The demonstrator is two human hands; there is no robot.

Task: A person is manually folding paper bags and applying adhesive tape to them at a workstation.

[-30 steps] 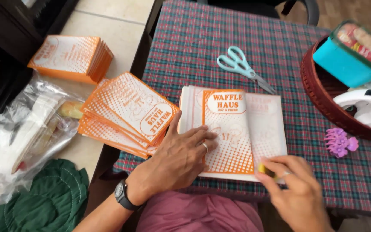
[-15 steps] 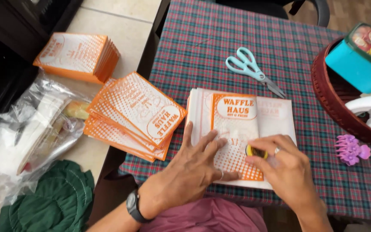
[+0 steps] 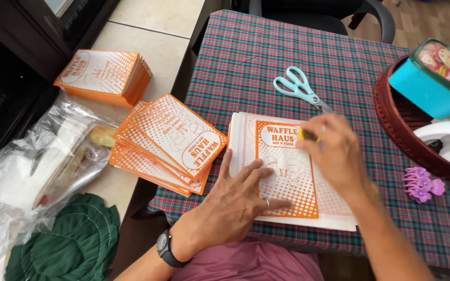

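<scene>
On the plaid tablecloth [image 3: 350, 67], right before the person, lies a stack of flat white paper bags [image 3: 287, 171] with an orange dotted panel on top. The left hand [image 3: 230, 208] presses flat on the stack's lower left, fingers spread, holding nothing — a ring on one finger, a dark watch [image 3: 165, 248] at the wrist. The right hand [image 3: 334, 151], blurred by motion, is over the upper right of the top bag, its fingers pinched on a small yellow object [image 3: 307, 135]; what that object is cannot be told. Judging from how things lie, the work looks partly done: a fanned pile [image 3: 170, 143] of finished orange bags sits just left of the stack at the table's edge, and a neat second pile [image 3: 102, 75] rests well apart on the tiled floor, while the white stack under the hands seems to have many sheets left. Counted: two orange piles, one white stack, one pair of pale blue scissors [image 3: 300, 88] beyond the stack, one purple hair clip [image 3: 422, 183] to the right, one dark red basket [image 3: 407, 130] holding a teal box [image 3: 428, 83] and a white object — too cut off to name. Clear plastic bags [image 3: 37, 161] and a green cloth [image 3: 63, 244] lie on the floor at left.
</scene>
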